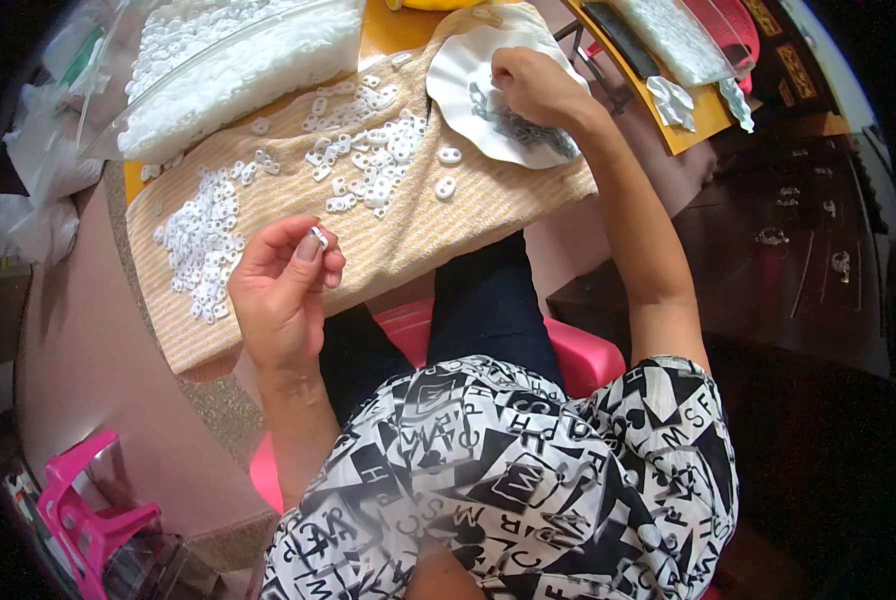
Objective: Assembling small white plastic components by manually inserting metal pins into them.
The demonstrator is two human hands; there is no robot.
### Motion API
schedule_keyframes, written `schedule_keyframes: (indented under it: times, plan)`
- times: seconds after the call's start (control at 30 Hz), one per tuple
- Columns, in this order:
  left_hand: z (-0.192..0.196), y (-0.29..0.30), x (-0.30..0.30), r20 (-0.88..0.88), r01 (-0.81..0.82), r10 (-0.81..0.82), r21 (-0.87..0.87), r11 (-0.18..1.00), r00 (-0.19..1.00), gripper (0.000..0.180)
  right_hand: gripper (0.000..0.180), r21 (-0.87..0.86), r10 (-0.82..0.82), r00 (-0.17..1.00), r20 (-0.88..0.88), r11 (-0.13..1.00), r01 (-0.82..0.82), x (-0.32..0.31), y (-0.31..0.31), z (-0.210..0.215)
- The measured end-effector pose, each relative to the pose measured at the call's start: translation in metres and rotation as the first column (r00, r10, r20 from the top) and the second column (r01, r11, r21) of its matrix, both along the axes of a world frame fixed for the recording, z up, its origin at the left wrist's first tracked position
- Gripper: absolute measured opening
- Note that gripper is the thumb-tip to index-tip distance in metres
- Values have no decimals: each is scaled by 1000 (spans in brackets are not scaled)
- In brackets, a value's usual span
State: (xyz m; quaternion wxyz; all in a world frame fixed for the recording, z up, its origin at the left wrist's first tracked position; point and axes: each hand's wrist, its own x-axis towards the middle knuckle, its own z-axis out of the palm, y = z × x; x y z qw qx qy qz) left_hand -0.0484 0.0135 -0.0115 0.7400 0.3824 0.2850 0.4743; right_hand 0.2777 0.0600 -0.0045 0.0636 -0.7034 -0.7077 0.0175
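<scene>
My left hand [286,275] is closed, pinching a small white plastic piece [319,238] between thumb and fingertips above the near edge of the towel. Over a white wavy-rimmed plate [451,80] at the far right of the towel is my right hand [546,88]. Its fingers are curled together, and whatever they hold is hidden. Small dark grey metal-looking bits [521,128] lie in the plate, partly under that hand. Loose white two-holed pieces form one pile [200,240] at the left and another [383,160] in the middle. Two single white pieces [446,187] lie beside the plate.
A striped beige towel [388,255] covers the table. Behind it stands a clear bin [238,90] full of white pieces. Farther right, a second clear container [673,40] sits on a yellow surface. A pink stool [98,520] stands at the lower left, dark furniture [738,260] at the right.
</scene>
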Motion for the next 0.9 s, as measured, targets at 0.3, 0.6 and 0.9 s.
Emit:
schedule_keyframes:
  times: [0.3,0.6,0.9]
  plan:
    - [1,1,4,30,-38,38,-10,999,999,18,6,32,-15,911,-413,999,30,-2,-16,19]
    - [1,3,6,41,-4,3,24,1000,999,20,9,11,-27,802,-597,999,41,7,-16,8]
    - [3,2,8,54,-21,22,-10,1000,998,18,18,132,-31,962,-272,989,69,0,-18,10]
